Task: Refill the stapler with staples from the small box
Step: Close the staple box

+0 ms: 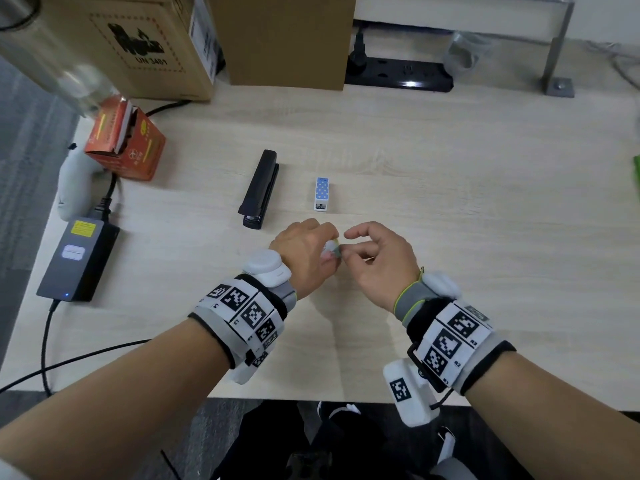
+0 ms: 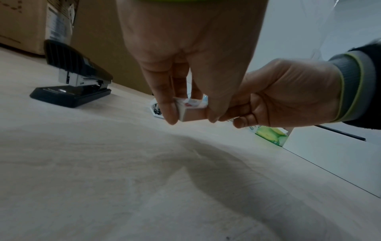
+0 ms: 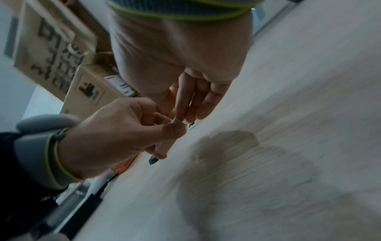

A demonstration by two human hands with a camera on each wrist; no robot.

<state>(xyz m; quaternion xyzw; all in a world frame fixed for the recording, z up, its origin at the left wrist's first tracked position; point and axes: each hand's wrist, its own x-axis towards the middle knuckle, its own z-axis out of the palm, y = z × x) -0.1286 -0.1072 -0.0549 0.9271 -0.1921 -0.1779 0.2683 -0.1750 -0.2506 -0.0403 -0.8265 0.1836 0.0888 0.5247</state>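
A black stapler (image 1: 259,188) (image 2: 72,78) lies closed on the pale wooden table (image 1: 450,209). Right of it stands a blue dotted staple box (image 1: 322,194) (image 2: 156,110) (image 3: 191,125); staples show in its open near end. Just above the table, nearer me, my left hand (image 1: 323,247) (image 2: 185,114) (image 3: 175,128) grips a small pale box (image 1: 333,249) (image 2: 192,112) between thumb and fingers. My right hand (image 1: 348,249) (image 2: 230,119) (image 3: 183,117) pinches the right end of that box. Its contents are hidden by my fingers.
Two cardboard boxes (image 1: 284,39) stand along the back edge, with a black power strip (image 1: 398,76) to their right. An orange carton (image 1: 124,143), a grey power adapter (image 1: 78,258) and cables lie at the left. A green packet (image 2: 270,135) sits at the right.
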